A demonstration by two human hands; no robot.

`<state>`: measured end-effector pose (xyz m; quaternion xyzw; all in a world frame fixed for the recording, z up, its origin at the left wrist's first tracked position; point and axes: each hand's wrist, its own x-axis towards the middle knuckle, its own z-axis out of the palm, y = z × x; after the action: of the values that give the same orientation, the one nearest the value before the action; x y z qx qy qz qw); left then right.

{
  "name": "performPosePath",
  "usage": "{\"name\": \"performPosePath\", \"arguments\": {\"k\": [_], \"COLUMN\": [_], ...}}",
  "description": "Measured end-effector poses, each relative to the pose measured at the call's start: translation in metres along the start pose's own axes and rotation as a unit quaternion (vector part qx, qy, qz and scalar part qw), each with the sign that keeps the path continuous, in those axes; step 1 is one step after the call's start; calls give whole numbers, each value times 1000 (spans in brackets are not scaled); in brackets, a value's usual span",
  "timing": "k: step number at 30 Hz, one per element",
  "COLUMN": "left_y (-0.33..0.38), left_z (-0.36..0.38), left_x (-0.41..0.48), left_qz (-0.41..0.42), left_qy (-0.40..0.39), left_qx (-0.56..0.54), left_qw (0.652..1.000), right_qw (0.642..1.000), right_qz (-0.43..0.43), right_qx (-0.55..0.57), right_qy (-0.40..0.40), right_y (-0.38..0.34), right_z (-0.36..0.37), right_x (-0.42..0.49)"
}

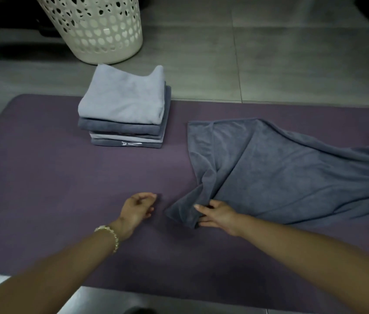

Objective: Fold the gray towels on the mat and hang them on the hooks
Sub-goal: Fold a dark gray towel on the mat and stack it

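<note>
- While the loose towel lies rumpled over the right part of the mat, you are at the start of a fold: the cloth is being laid out and is not yet creased.
- Your right hand has its grip clamped on the towel's bunched corner, close to the mat's near edge, with the thumb on top of the cloth.
- Your left hand hovers just beside that corner over bare mat, its grip slack, fingers loosely curled and holding nothing.
- The stack of folded towels sits at the mat's far edge, well apart from the loose one.
- The next move, as I judge it, calls for your left hand to take a second corner so you can draw the cloth flat and square before halving it.
- No hooks are in view, so hanging looks some way off.
</note>
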<state>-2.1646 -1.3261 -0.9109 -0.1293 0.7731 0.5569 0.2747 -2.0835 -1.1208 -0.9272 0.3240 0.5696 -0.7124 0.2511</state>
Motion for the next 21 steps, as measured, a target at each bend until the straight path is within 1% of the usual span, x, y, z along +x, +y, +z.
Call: {"name": "performPosePath", "arguments": {"k": [2,4,6,8,10,13,15,17,20,21], "left_y": [2,8,16,25,30,37,43,45,44,44], "left_z": [21,44,63,73,79,88,94,95,86,81], "left_x": [0,2,8,16,25,36,43,49,57,58], "left_qz": [53,98,75,31,10,10,16,21,22,24], "left_qy": [-26,-54,-65,-46,-45,-71,-79,-88,-128,-141], "left_qx": [105,222,268,275,263,179,140,156,219,221], "left_qw": [993,969,958,960,964,981,987,984,967,965], "right_qw": [1000,998,994,988,983,974,961,945,923,909], "right_qz": [-7,-19,-34,-53,-78,-123,-157,-189,-209,-220], "right_qx": [-17,-44,-77,-106,-121,-140,-170,-213,-282,-316], "right_qy": [16,41,73,94,111,132,148,164,158,160], "right_y": [-4,-6,-5,-7,-14,-34,-50,-70,-107,-121], "right_z": [-18,-40,-61,-78,-88,-92,-92,-93,-94,-94], "right_x": [-4,-10,-16,-20,-20,-11,2,20,47,56]}}
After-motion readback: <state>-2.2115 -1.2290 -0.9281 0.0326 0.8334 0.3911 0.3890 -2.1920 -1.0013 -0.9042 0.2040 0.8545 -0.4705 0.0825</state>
